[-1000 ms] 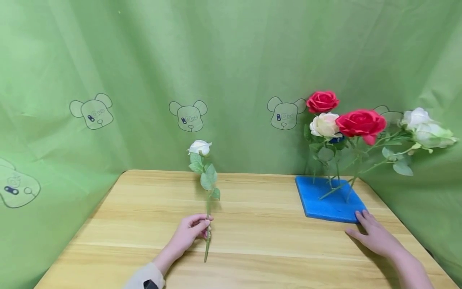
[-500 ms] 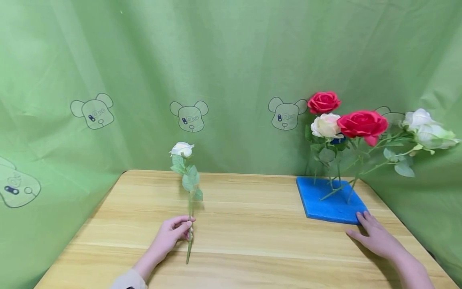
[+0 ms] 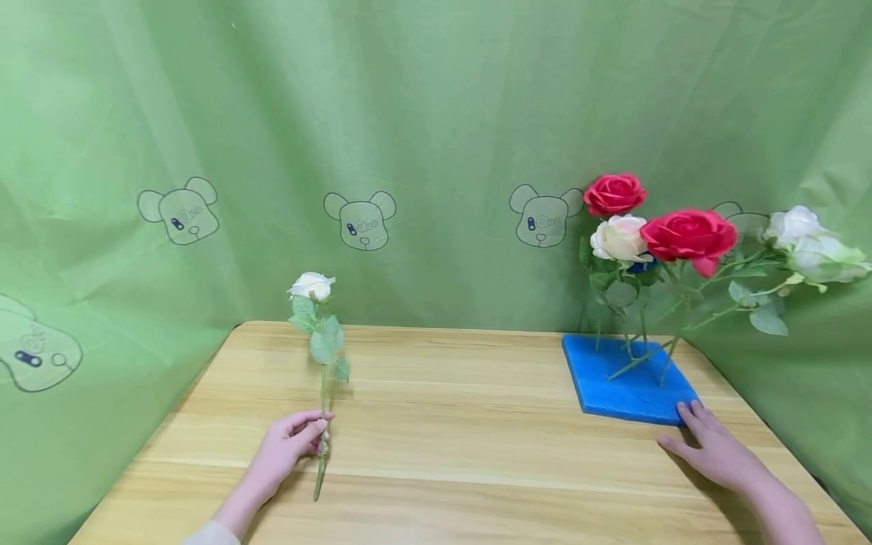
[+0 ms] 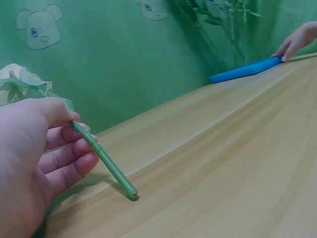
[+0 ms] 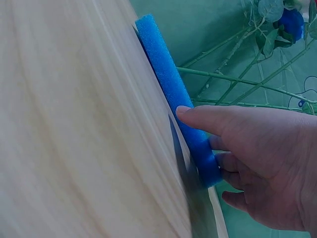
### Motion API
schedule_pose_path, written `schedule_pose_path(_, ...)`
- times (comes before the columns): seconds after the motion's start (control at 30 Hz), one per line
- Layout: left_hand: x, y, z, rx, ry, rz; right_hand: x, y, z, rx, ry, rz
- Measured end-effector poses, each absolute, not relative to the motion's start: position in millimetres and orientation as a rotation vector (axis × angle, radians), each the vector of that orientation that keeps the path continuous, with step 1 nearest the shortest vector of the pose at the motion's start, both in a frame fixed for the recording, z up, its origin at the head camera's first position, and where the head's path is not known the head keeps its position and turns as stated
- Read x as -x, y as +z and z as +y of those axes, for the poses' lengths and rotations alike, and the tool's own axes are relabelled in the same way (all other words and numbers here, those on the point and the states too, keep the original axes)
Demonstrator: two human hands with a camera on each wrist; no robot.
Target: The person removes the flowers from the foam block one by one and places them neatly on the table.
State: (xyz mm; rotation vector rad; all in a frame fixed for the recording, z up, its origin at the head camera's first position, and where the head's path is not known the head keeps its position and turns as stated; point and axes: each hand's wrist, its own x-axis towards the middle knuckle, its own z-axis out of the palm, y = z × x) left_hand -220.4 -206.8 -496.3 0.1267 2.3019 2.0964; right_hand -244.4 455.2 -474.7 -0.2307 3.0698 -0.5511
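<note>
While the right hand (image 3: 722,452) rests, fingers relaxed, on the foam (image 3: 627,397), the left hand (image 3: 281,450), pinching the rose (image 3: 327,341) below its bloom, has shifted left, seemingly carrying it farther from that foam, right of the grip. The right wrist view clearly shows the thumb (image 5: 208,118) touching the foam's edge; the head view doesn't.

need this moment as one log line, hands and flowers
left hand: pinches white rose | right hand: touches near right corner of blue foam board | other flowers: stems rising from board, some leaning right
</note>
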Motion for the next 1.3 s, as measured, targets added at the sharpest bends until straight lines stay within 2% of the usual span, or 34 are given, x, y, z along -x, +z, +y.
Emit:
schedule_pose_path(0.5, 220.1, -493.9, -254.5, 0.034, 2.130, 2.305, 242.9, -473.7, 453.8, 0.245, -0.540, 3.084)
schedule_pose_path(1.3, 208.9, -489.4, -325.1, -0.094, 2.270, 2.109, 244.6, -476.1, 456.5, 0.242, -0.543, 3.087)
